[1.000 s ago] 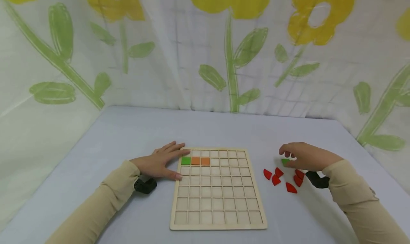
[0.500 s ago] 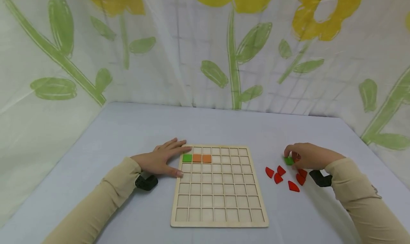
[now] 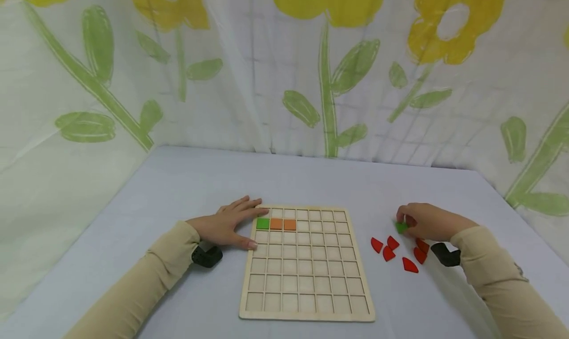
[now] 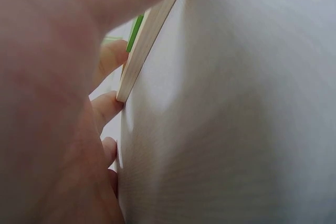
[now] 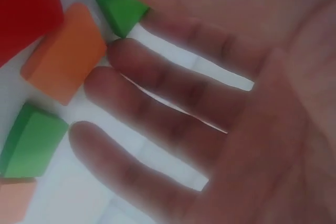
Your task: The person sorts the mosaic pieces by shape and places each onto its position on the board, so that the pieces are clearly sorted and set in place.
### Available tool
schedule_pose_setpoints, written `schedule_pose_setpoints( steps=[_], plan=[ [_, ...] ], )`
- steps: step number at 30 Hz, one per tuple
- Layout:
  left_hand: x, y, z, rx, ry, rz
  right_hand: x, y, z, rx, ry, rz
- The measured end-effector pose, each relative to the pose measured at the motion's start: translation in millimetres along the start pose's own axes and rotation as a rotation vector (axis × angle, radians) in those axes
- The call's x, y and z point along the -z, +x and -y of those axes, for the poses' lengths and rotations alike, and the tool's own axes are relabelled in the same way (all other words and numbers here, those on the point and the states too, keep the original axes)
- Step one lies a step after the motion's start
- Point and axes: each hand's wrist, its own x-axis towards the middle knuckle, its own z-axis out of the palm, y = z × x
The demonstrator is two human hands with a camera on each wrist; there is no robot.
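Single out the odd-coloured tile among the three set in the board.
The green tile at the row's left end, nearest the left hand; the two orange tiles sit to its right.

Head view: board (image 3: 306, 317), approx. 6 o'clock, looks like wood, smooth & matt, w/ fine grain along its edge in L wrist view. Approx. 4 o'clock, red pcs (image 3: 409, 265) & green pc (image 3: 401, 228): smooth, low-gloss; wood or plastic, can't tell. Curtain (image 3: 231, 67), 12 o'clock: thin, creased, slight sheen. Tabletop (image 3: 204, 181): matt, finely textured close up. Sleeves (image 3: 126, 284), 8 & 4 o'clock: matt cloth.
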Motion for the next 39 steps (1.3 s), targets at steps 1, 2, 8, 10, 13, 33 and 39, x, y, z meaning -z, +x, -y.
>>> schedule_pose_setpoints(
  steps=[1,2,8,10,13,33,39],
  plan=[
    [0.0,0.3,-0.2,0.005,0.001,0.002,0.1,-0.1,-0.2,0.004,-0.001,-0.003],
    [0.0,0.6,-0.3,0.006,0.003,0.001,0.1,-0.1,-0.4,0.008,-0.002,-0.005],
    [1.8,0.0,-1.5,0.005,0.006,0.002,-0.5,0.6,-0.7,0.012,-0.001,-0.019],
    [2.6,-0.4,-1.7,0.005,0.009,0.002,-0.7,1.4,-1.1,0.006,0.001,-0.023],
    [3.6,-0.8,-1.4,0.002,0.012,-0.001,0.6,2.4,-0.6,0.005,-0.004,-0.036],
    [-5.2,-6.1,1.6,-0.004,-0.038,-0.018,-1.3,48.7,102.2,0.417,-0.23,-0.145],
    [-3.2,-1.4,-2.4,-0.006,-0.017,-0.018,-8.8,59.3,135.5,0.471,-0.282,-0.12]
  ],
)
